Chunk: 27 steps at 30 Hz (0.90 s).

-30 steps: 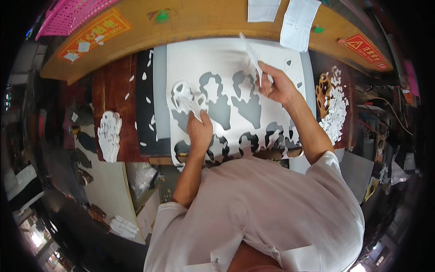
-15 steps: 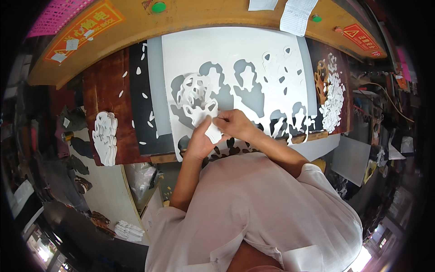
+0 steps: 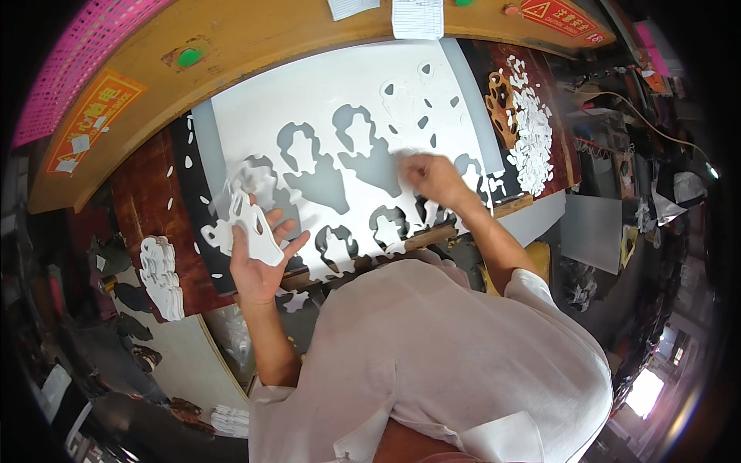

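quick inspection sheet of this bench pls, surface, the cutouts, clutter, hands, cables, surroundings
surface: dark red-brown bench with a grey mat under the sheet, wooden ledge behind.
job's things: large white sheet with rows of shaped holes punched out; one white cutout piece lifted off it.
clutter: stack of white cutouts at left, heap of white cutouts at right, small white scraps on the dark strip.
grippers: left hand holds the cutout piece in its grip; right hand on the sheet, blurred, grip unclear.
cables: one thin cable at far right.
surroundings: orange warning signs, green button, paper slips on the ledge.
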### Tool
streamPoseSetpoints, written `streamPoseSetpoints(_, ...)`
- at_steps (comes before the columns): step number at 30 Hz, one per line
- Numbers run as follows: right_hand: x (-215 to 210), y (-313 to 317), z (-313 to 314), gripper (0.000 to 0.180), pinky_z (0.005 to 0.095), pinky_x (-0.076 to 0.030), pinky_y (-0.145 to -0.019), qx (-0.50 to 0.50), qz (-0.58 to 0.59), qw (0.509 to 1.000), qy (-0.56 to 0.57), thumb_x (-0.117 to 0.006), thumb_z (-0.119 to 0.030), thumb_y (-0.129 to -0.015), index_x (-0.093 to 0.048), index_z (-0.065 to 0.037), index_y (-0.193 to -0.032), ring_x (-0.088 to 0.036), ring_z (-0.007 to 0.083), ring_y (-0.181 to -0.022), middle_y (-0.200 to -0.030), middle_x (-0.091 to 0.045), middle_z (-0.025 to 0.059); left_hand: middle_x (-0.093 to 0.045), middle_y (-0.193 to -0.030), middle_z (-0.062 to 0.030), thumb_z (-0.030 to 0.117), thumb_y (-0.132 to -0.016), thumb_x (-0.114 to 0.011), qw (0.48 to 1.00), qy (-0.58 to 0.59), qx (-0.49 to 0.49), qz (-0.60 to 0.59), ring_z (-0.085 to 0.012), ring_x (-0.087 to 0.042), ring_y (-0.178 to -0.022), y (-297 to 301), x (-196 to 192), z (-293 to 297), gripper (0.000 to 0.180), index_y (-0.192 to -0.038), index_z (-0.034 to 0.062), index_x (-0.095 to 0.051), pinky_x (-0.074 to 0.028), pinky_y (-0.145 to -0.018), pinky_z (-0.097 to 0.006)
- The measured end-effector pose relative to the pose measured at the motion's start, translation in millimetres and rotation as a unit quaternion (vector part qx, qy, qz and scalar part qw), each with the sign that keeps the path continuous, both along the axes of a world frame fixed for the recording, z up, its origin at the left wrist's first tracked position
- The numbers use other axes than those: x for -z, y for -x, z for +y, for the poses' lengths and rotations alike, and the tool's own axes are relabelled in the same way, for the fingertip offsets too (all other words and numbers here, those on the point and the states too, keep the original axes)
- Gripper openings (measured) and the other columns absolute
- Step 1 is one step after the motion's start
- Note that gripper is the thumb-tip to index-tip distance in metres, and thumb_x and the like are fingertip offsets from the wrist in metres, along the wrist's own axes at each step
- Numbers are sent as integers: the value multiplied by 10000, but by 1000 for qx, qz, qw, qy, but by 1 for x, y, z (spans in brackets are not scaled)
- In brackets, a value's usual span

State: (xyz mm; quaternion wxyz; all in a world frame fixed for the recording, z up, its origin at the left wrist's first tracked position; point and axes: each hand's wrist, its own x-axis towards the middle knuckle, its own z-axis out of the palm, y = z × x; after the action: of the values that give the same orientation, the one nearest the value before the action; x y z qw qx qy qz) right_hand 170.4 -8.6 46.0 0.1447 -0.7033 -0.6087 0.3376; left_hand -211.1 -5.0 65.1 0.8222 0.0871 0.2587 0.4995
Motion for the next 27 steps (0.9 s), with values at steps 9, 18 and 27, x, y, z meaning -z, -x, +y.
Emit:
streamPoseSetpoints(9,16,-104,34,300,409,-571,-860,-11,46,998,-32,-693,-127,-927,-746,-93,-1220,-706,341,-904,-1054,-727,179,-538,-913,-33,268,-1116,-497,995,-16,-100,-20,-156,-472,-765,-130,-3,-42,438,-1478,23,-505,-407,-684,-355)
streamPoseSetpoints(18,49,-112,98,372,428,-542,-892,-417,29,901,-118,-751,-49,-870,-764,-145,-1228,-647,339,-1038,-1073,-650,125,-624,-1386,-193,323,-1162,-394,971,120,-122,164,-329,-645,-1256,-243,57,-15,468,-1546,57,-428,-540,-1095,-495)
streamPoseSetpoints(27,46,-108,109,261,425,-535,-920,-462,31,882,-82,-768,-92,-877,-762,-88,-1139,-649,337,-1072,-1084,-654,119,-685,-1154,-125,361,-1168,-363,969,33,-144,196,-273,-694,-1079,-281,43,-17,480,-1582,120,-379,-581,-1023,-503)
